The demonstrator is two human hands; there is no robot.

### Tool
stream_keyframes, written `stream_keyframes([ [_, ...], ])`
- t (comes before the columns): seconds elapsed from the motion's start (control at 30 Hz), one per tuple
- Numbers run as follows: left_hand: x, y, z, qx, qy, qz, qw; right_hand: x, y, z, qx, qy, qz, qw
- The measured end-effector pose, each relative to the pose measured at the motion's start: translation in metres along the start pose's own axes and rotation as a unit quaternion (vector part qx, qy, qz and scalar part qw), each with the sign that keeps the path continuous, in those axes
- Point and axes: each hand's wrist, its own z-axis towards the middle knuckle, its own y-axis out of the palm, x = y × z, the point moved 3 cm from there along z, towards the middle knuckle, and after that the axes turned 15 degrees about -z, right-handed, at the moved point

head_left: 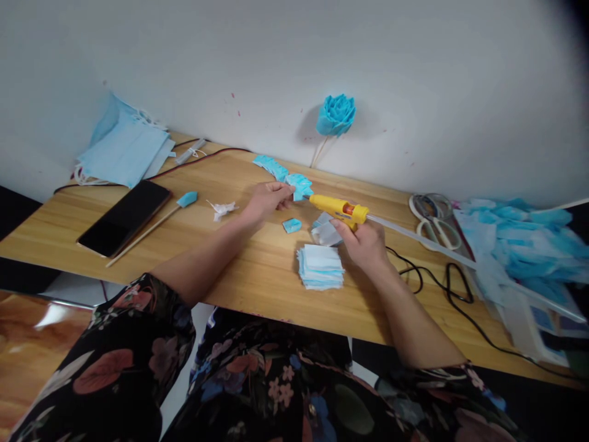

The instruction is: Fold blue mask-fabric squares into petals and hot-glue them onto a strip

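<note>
My right hand [367, 244] is wrapped round a yellow glue gun [338, 209], with a long clear glue stick [414, 238] sticking out of its back. The gun's nozzle points left and meets a blue folded petal [300, 186] that my left hand [273, 199] pinches at its edge. Whether nozzle and petal touch, I cannot tell. A row of similar blue petals [270, 166] lies just behind my left hand. One loose folded blue piece [291, 226] rests below the nozzle. Nearer me sits a stack of pale blue squares [321, 267].
A blue flower on a stick [337, 115] leans at the wall. To the left are face masks [124, 147], a phone [125, 218] and a blue-tipped stick [151, 236]. Scissors [435, 230], a black cord [460, 294] and a heap of blue pieces [519, 239] lie right.
</note>
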Motion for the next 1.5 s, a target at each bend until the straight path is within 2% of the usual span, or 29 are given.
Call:
stream_keyframes([
  [0.37, 0.002, 0.000, 0.000, 0.008, -0.006, -0.014, 1.000, 0.008, -0.003, 0.003, -0.018, -0.007, 0.014, 1.000],
  [0.5, 0.001, -0.001, 0.001, 0.010, 0.003, -0.020, 1.000, 0.014, -0.003, 0.003, -0.021, 0.012, 0.029, 0.999],
  [0.7, -0.002, -0.004, 0.004, 0.012, 0.008, -0.030, 0.999, 0.022, 0.000, 0.003, -0.034, 0.073, 0.115, 0.990],
  [0.9, -0.002, -0.004, 0.005, 0.017, 0.011, -0.032, 0.999, 0.025, 0.004, 0.004, -0.064, 0.100, 0.192, 0.974],
  [1.5, -0.004, -0.005, 0.006, 0.013, 0.016, -0.034, 0.999, 0.018, -0.001, 0.006, -0.029, 0.065, 0.105, 0.992],
])
